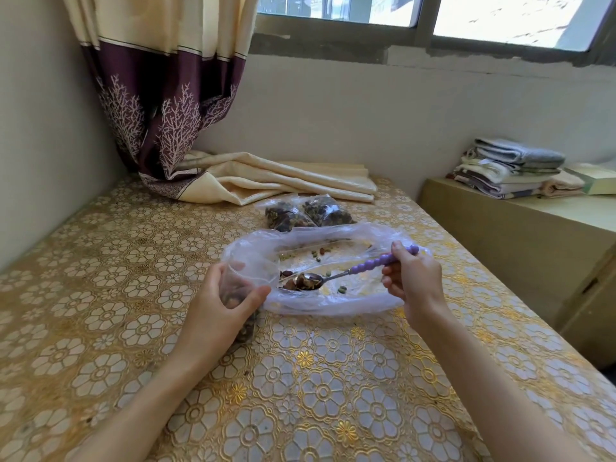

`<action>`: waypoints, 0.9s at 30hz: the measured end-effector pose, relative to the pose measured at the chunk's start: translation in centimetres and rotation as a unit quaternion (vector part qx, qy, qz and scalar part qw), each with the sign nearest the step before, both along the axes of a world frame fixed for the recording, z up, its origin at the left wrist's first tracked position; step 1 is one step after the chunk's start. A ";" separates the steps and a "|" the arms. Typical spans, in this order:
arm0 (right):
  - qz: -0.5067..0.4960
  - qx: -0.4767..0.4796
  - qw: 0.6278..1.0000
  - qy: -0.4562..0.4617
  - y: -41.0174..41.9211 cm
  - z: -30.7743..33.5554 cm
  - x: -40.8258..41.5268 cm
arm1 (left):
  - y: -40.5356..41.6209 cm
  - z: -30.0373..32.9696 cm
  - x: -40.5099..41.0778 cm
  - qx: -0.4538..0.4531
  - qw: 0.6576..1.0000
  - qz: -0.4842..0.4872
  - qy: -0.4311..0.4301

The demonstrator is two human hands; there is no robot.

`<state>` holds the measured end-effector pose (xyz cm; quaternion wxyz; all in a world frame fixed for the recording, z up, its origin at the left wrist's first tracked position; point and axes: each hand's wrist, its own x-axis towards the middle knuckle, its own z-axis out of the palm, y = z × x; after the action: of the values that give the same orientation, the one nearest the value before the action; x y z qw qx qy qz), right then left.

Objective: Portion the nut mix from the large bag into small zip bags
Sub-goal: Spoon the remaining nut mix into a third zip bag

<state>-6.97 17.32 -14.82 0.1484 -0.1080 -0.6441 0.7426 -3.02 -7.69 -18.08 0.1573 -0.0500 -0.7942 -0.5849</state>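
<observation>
The large clear bag (333,303) lies opened flat on the table, with only a few scattered nuts (320,253) inside. My right hand (411,278) grips the purple beaded handle of a spoon (373,265); its metal bowl, heaped with nut mix (306,281), hovers low over the bag's left part. My left hand (226,305) holds a small zip bag (241,285) upright at the large bag's left edge, mouth open toward the spoon, nuts in its bottom. Two filled small zip bags (306,211) lie side by side behind the large bag.
A curtain (173,105) hangs at the back left, its cream hem spread over the far part of the gold floral tablecloth (116,261). A low cabinet (533,235) with folded towels (510,168) stands right of the table.
</observation>
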 end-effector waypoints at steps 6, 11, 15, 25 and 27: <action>-0.018 -0.031 0.999 0.020 -0.1 1.1 0.0 | -0.1 -0.1 -0.1 -0.005 1.000 -0.005 -0.005; 0.002 -0.073 0.995 0.064 -1.2 3.4 0.3 | 0.0 -0.1 -0.1 -0.007 1.000 -0.002 -0.002; 0.069 -0.042 0.990 0.116 -3.3 4.7 1.2 | 0.0 -0.1 -0.2 -0.010 1.000 0.002 -0.005; 0.170 0.159 0.922 0.309 -6.7 5.4 3.2 | 0.1 0.3 0.1 -0.023 1.000 0.014 -0.006; 0.180 0.170 0.914 0.321 -6.4 5.4 3.3 | 0.1 0.3 0.1 -0.027 0.999 0.021 -0.009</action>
<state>-3.71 10.93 -9.41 0.2268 0.2804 -0.6867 0.6311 -2.89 -7.57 -17.81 0.1611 -0.0324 -0.8120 -0.5600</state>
